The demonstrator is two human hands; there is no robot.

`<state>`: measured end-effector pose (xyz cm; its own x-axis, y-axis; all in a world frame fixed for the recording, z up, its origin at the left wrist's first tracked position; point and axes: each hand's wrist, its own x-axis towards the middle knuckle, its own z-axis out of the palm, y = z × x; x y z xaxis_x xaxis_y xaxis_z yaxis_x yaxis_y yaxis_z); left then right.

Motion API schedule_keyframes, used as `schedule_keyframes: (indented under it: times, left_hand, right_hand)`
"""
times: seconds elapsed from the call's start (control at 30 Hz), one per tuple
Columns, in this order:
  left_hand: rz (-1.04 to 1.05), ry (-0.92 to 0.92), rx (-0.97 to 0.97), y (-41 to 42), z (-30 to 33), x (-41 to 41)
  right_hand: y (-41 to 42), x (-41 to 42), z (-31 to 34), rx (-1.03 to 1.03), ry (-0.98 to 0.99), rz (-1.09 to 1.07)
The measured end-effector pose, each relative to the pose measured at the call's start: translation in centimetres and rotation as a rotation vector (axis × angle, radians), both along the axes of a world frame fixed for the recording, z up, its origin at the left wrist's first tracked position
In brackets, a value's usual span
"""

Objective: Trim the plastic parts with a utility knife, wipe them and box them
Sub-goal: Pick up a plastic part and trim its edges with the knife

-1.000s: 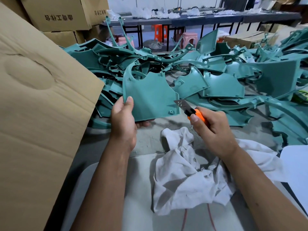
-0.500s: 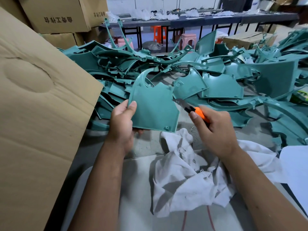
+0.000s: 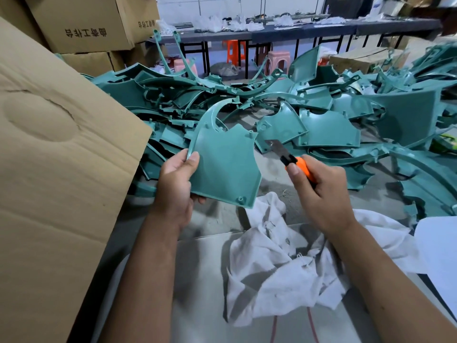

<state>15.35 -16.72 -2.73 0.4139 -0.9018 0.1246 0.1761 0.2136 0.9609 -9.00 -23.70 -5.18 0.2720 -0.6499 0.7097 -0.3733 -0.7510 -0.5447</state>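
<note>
Teal plastic part [image 3: 225,167] sits mid-frame, our left hand [image 3: 176,186] gripping its left edge w/ thumb on top. Right hand [image 3: 321,191] wraps the orange utility knife [image 3: 291,160], blade just right of the part, not touching. White rag [image 3: 284,263] below, parts pile [image 3: 321,115] behind, cardboard box [image 3: 57,157] at left.
</note>
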Motion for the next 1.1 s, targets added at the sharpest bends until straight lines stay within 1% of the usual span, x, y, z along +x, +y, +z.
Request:
schedule_keyframes:
  times: [0.1, 0.17, 0.23, 0.3, 0.33, 0.4, 0.5, 0.57, 0.67, 0.73, 0.8, 0.87, 0.9, 0.93, 1.0, 1.1]
  left_hand:
    - [-0.008, -0.004, 0.012, -0.1, -0.1, -0.6]
    - [-0.043, 0.007, 0.04, 0.1, -0.2, -0.5]
    - [-0.125, 0.017, 0.094, 0.3, -0.3, -0.1]
    - [-0.213, 0.037, 0.115, 0.5, -0.4, 0.3]
    - [-0.218, 0.065, 0.112, 0.5, -0.4, 0.2]
    - [-0.139, 0.107, 0.089, 0.0, -0.4, -0.1]
    - [0.053, 0.018, -0.023, -0.7, -0.6, -0.7]
    - [0.113, -0.028, -0.099, -1.0, -0.8, -1.1]
    - [0.096, -0.092, -0.186, -1.2, -0.7, -2.2]
    - [0.094, -0.187, -0.217, -1.3, -0.5, -3.0]
    - [0.168, -0.402, -0.232, -1.2, -0.6, -3.4]
    - [0.341, -0.708, -0.182, -0.9, -0.7, -3.6]
    - [0.452, -0.838, -0.158, -0.7, -0.6, -3.7]
    - [0.543, -0.925, -0.166, -0.5, -0.6, -3.9]
    - [0.599, -0.995, -0.256, -0.2, -0.3, -4.6]
    - [0.55, -0.989, -0.301, -0.3, -0.2, -5.4]
  right_hand:
    - [0.8, 0.6, 0.2, -0.003, -0.012, 0.16]
    - [1.0, 1.2, 0.0, 0.009, -0.001, 0.178]
    - [0.6, 1.1, -0.2, 0.02, -0.016, 0.062]
    - [0.0, 0.8, -0.4, 0.083, -0.014, -0.106]
    - [-0.2, 0.5, -0.4, 0.12, -0.024, -0.18]
    - [-0.3, 0.3, -0.6, 0.168, -0.088, -0.249]
    - [0.1, 0.6, -0.4, 0.129, -0.142, -0.27]
    - [0.3, 1.0, -0.3, 0.129, -0.125, -0.255]
    - [0.4, 1.4, -0.5, 0.162, -0.02, -0.275]
    - [0.3, 1.5, -0.6, 0.179, -0.002, -0.299]
    - [0.3, 1.3, -0.6, 0.184, -0.053, -0.299]
    - [0.5, 1.2, -0.3, 0.138, -0.134, -0.257]
    - [0.7, 1.2, 0.1, 0.092, -0.154, -0.224]
    - [1.0, 1.3, 0.3, 0.046, -0.153, -0.177]
    - [1.5, 1.7, 0.5, -0.03, -0.096, -0.07]
    - [1.7, 2.2, 0.1, -0.029, 0.03, 0.028]
